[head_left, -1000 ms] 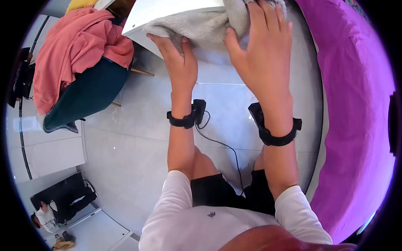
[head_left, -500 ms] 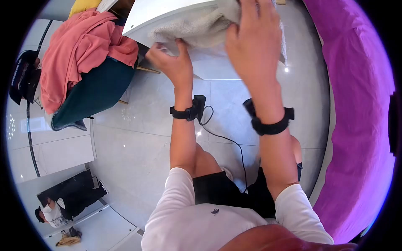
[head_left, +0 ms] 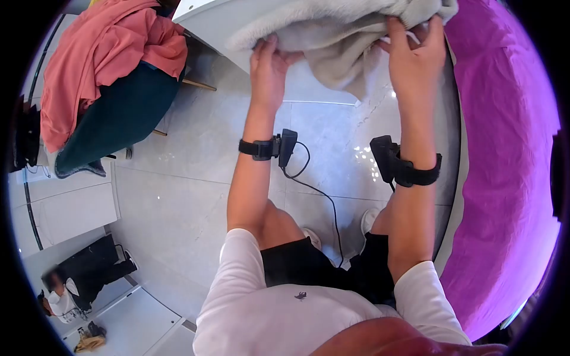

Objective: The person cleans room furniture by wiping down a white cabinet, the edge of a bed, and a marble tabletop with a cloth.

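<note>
A fluffy grey-beige cloth (head_left: 341,56) lies bunched over the edge of a white furniture top, with one fold hanging down in front. My left hand (head_left: 269,74) is at the cloth's left end, fingers pointing up and closed against its edge. My right hand (head_left: 417,62) grips the bunched right part, its fingers bent into the folds. Some fingertips of both hands are hidden by the cloth. Each wrist carries a black strap with a small device, and a cable runs down from the left one.
The white furniture (head_left: 222,26) has a corner at the upper left. A dark green chair (head_left: 122,121) with a pink cloth (head_left: 113,65) over it stands to the left. A purple covered surface (head_left: 504,178) curves along the right. Another person (head_left: 77,288) is at the lower left.
My right hand has moved right and down, and the cloth has shifted right with a fold now hanging lower. My left hand has moved slightly right and up to the cloth's edge.
</note>
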Tool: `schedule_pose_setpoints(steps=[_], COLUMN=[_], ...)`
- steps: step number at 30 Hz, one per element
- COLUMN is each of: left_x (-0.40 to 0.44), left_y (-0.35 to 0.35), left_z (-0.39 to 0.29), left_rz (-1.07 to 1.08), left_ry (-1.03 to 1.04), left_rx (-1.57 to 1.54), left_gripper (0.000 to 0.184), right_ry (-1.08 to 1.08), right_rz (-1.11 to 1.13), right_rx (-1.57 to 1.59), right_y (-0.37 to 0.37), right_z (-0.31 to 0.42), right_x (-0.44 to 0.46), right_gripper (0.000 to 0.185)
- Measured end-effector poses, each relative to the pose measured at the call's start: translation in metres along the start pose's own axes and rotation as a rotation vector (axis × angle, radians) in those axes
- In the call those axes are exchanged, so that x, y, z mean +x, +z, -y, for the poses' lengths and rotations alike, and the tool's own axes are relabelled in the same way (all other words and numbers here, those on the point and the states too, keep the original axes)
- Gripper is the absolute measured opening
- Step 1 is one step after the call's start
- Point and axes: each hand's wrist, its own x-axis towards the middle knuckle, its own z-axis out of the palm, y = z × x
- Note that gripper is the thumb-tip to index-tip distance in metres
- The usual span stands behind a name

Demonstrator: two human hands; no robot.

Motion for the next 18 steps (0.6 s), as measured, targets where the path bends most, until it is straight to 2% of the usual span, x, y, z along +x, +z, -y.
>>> schedule_pose_setpoints(steps=[1, 2, 4, 5, 6, 8, 9, 10, 12, 14, 16, 18], left_x=[0.004, 0.004, 0.003, 0.006, 0.007, 0.006, 0.002, 0.003, 0.007, 0.009, 0.009, 0.014], left_y=[-0.009, -0.010, -0.003, -0.003, -0.010, -0.027, -0.025, -0.031, -0.046, -0.047, -0.051, -0.056], left_z=[-0.006, -0.007, -0.014, -0.006, 0.001, 0.011, 0.009, 0.007, 0.003, -0.008, -0.023, -0.036], left_rz=[0.099, 0.092, 0.021, 0.008, 0.004, -0.134, -0.223, -0.222, -0.187, -0.191, -0.118, -0.116], left_ry=[0.045, 0.041, 0.139, 0.183, 0.185, 0.176, 0.181, 0.187, 0.447, 0.456, 0.625, 0.680], left_rx=[-0.058, -0.060, 0.136, 0.082, 0.084, 0.351, 0.434, 0.433, 0.839, 0.743, 0.984, 1.086], left_gripper=[0.041, 0.041, 0.043, 0.043, 0.043, 0.040, 0.032, 0.032, 0.033, 0.033, 0.036, 0.039], right_ry=[0.000, 0.006, -0.062, 0.025, 0.026, 0.000, -0.001, -0.006, 0.276, 0.280, 0.293, 0.245], right_rz=[0.019, 0.023, 0.080, 0.096, 0.101, 0.204, 0.235, 0.234, 0.307, 0.338, 0.367, 0.344], right_rx=[-0.034, -0.038, -0.288, -0.237, -0.236, -0.600, -0.705, -0.703, -0.664, -0.592, -0.525, -0.428], right_y=[-0.003, -0.006, -0.009, -0.006, -0.008, -0.018, -0.016, -0.016, -0.023, -0.027, -0.030, -0.028], right_z=[-0.004, -0.007, -0.010, -0.017, -0.030, -0.059, -0.056, -0.053, -0.036, -0.029, -0.033, -0.044], right_x=[0.003, 0.004, 0.005, 0.003, 0.004, 0.009, 0.009, 0.008, 0.005, 0.011, 0.012, 0.009], right_gripper=[0.050, 0.050, 0.055, 0.048, 0.048, 0.049, 0.051, 0.051, 0.049, 0.047, 0.048, 0.049])
